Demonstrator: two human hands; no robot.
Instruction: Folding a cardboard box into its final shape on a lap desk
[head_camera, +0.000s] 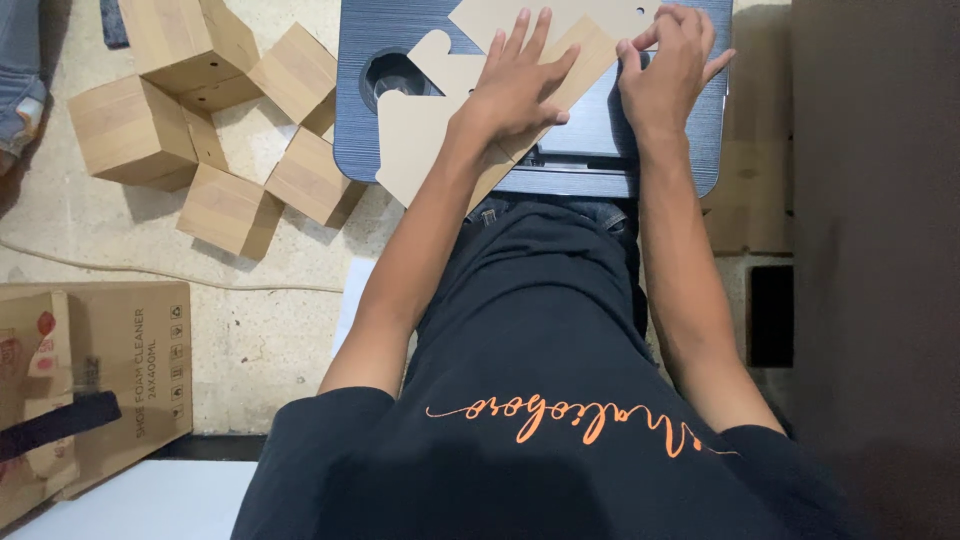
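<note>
Cardboard is everywhere about the hands. Well off to the left of the left hand (517, 88), a cluster of folded brown boxes (215, 120) lies tumbled on the pale floor (270, 340), with a thin cord (150, 270) trailing below them. Nearer the person's left elbow lies a larger flattened carton (120, 370) with a dark strap across it. Under both hands sits a small dark lap table (660, 150) with a round cup recess (392, 75) just left of the left wrist, partly covered by a rounded flap. To the right of the right hand (668, 65) a dark surface fills the edge of the view, with more flat cardboard beside the table.

A flat, die-cut cardboard blank (420, 130) lies on the table, reaching from beyond the fingertips back past the table's near edge toward the lap. The left hand rests open, palm down and fingers spread, pressing on a folded panel of the blank. The right hand, just beside it, is curled, its fingertips pinching the blank's edge at the far right end of that panel.
</note>
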